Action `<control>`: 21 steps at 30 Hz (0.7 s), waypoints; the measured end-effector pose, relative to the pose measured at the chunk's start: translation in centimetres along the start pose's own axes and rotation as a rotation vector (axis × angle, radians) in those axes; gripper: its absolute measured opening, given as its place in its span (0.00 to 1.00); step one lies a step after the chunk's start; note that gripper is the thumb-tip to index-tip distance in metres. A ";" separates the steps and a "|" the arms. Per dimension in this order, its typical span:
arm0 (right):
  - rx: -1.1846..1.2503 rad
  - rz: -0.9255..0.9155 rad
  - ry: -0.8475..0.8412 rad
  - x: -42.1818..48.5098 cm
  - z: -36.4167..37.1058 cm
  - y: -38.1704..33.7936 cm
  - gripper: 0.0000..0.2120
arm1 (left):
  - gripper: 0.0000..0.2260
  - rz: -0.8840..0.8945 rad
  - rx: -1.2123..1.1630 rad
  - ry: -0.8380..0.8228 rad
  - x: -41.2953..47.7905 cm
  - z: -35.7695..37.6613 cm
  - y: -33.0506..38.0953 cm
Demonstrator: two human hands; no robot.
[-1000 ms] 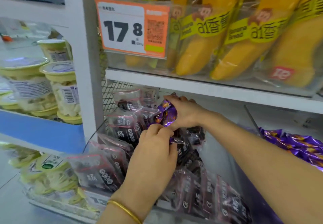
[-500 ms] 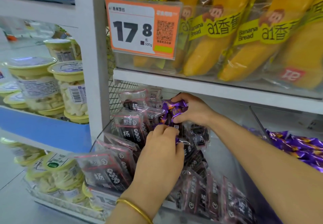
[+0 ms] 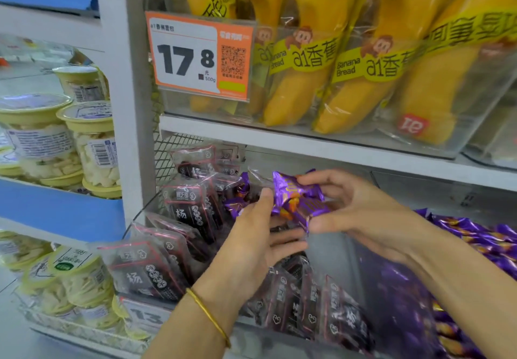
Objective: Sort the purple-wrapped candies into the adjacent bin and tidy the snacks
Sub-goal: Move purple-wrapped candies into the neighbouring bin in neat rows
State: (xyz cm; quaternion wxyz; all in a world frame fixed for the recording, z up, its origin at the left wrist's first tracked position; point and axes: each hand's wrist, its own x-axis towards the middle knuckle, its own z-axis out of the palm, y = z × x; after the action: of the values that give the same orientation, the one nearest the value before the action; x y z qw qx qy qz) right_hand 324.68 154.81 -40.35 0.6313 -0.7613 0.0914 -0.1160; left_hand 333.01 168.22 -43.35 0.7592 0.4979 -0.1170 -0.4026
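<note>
Now we are mid-sort: our right grip (image 3: 358, 213) pinches purple-wrapped candies (image 3: 296, 196) above the dark snacks (image 3: 190, 213), left grip (image 3: 251, 246) touching them straight-fingered; next, we judge, carry them right into the adjacent bin (image 3: 391, 288).

Directly above the grip, yellow banana bread packs (image 3: 307, 78) stand in a row on a white shelf board (image 3: 307, 146). An orange price tag (image 3: 195, 56) reading 17.8 hangs up and left of it. Far to its left, past a white upright (image 3: 126, 106), yellow-lidded tubs (image 3: 89, 140) are stacked.
</note>
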 end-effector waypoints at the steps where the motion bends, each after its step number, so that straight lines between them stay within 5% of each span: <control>1: 0.020 -0.008 -0.018 -1.4 -0.1 0.0 0.30 | 0.19 -0.027 0.011 -0.053 -0.1 0.2 -0.1; 9: -0.143 -0.100 0.086 -6.1 -2.1 1.1 0.31 | 0.06 -0.028 0.121 -0.201 -0.7 2.2 -2.0; 15: -0.182 -0.124 0.125 -6.1 -2.9 1.4 0.35 | 0.24 -0.053 0.092 -0.364 -0.4 3.1 -2.2; 21: -0.192 -0.137 0.099 -6.7 -2.8 1.3 0.32 | 0.19 0.095 0.195 -0.337 -0.4 4.0 -3.4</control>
State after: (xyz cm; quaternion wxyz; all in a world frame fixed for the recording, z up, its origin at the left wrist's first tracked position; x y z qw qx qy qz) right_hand 317.46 153.81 -41.53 0.5408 -0.8161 0.0811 -0.1869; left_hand 328.73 165.25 -44.20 0.6951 0.4888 -0.3042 -0.4305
